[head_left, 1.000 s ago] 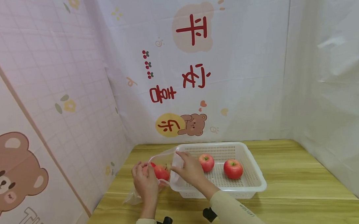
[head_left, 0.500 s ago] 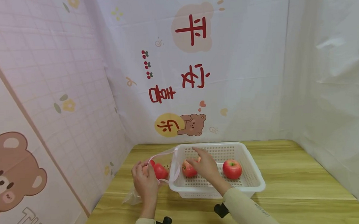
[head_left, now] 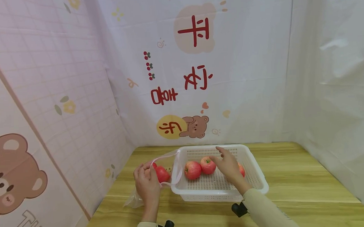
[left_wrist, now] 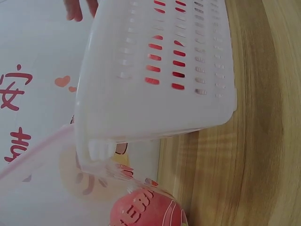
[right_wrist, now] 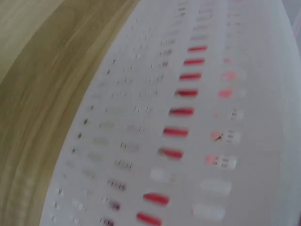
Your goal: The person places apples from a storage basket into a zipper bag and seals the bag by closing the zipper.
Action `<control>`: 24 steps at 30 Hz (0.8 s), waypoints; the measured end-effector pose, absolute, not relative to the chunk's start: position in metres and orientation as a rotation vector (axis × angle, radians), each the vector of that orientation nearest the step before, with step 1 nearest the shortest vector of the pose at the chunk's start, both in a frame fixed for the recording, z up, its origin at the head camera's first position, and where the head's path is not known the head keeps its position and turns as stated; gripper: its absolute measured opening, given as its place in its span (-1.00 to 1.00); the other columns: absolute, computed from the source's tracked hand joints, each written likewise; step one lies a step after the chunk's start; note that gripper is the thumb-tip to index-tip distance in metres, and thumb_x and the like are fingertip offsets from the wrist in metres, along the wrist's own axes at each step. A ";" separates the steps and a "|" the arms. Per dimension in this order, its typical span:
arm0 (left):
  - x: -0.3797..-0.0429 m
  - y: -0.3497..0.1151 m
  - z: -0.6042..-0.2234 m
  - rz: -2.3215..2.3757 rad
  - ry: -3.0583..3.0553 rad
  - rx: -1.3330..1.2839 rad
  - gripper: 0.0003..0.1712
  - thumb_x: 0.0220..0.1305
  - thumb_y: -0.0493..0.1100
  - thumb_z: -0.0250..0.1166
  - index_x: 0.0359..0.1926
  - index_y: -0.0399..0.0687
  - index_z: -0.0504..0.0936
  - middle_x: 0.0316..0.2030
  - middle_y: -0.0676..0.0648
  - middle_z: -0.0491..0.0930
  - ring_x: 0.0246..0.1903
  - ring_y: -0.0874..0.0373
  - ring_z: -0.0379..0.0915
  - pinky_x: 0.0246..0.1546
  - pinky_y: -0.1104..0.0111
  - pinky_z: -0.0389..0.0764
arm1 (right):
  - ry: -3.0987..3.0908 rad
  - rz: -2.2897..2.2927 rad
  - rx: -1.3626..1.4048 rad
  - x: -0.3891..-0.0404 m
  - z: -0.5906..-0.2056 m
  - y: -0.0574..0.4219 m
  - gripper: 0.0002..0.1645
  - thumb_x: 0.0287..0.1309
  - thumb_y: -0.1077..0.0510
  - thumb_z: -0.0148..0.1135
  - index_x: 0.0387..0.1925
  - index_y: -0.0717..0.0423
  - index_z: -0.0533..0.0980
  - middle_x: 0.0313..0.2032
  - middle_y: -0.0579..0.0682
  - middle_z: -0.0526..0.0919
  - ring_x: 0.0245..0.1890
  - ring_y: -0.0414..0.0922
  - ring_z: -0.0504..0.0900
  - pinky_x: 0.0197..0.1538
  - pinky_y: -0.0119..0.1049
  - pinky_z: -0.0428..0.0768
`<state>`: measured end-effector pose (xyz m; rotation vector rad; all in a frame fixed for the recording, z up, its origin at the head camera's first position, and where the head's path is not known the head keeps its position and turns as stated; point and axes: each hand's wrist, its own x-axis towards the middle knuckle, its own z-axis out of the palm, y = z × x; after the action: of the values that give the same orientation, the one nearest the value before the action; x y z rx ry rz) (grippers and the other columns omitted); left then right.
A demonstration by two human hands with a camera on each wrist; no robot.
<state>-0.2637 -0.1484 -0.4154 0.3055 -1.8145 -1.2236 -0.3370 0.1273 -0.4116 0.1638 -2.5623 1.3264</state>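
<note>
My left hand (head_left: 147,185) grips the near side of a clear plastic bag (head_left: 178,170) with a pink rim. Red apples (head_left: 162,174) show inside the bag, partly behind the fingers. The far part of its mouth stands wide and lies against the left end of a white plastic basket (head_left: 202,192). Over the basket hovers my right hand (head_left: 230,165), thumb and fingers spread and holding nothing. It partly covers an apple (head_left: 242,170) on the right. Two more apples (head_left: 192,170) sit side by side in the basket's left half.
A wooden table (head_left: 293,186) bears the bag and basket. White printed cloth (head_left: 253,74) rises behind and at both sides. The basket's slotted wall (left_wrist: 155,108) fills much of the left wrist view, and the right wrist view is blurred.
My right hand has let go of the bag's rim and moved right across the basket toward the right-hand apple, uncovering the two left apples. My left hand has stayed on the bag.
</note>
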 end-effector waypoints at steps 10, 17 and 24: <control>-0.263 -0.148 -0.415 -1.229 -1.826 0.324 -0.85 0.33 -0.23 0.26 -0.14 -0.19 0.66 0.12 -0.24 0.46 0.11 -0.27 0.42 0.10 -0.24 0.33 | -2.649 1.334 0.049 -0.345 -0.421 0.168 -0.16 0.27 -0.07 0.28 0.41 0.25 0.25 0.29 0.40 0.36 0.28 0.33 0.36 0.25 0.19 0.37; -0.264 -0.148 -0.415 -1.224 -1.817 0.315 -0.87 0.31 -0.25 0.27 -0.16 -0.16 0.66 0.12 -0.26 0.47 0.11 -0.26 0.43 0.09 -0.23 0.34 | -2.698 1.381 -0.094 -0.346 -0.429 0.184 -0.12 0.27 -0.08 0.24 0.42 0.32 0.18 0.32 0.46 0.27 0.30 0.36 0.29 0.30 0.22 0.27; -0.264 -0.148 -0.415 -1.246 -1.839 0.331 -0.86 0.33 -0.24 0.25 -0.13 -0.15 0.65 0.12 -0.22 0.46 0.08 -0.26 0.44 0.08 -0.24 0.34 | -2.727 1.376 -0.125 -0.349 -0.435 0.188 -0.11 0.23 -0.04 0.25 0.40 0.39 0.17 0.30 0.48 0.28 0.29 0.37 0.29 0.31 0.20 0.26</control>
<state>-0.2645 -0.1480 -0.4152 0.3308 -1.8386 -1.2457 -0.3491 0.1878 -0.4352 -0.1246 -2.7270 1.3763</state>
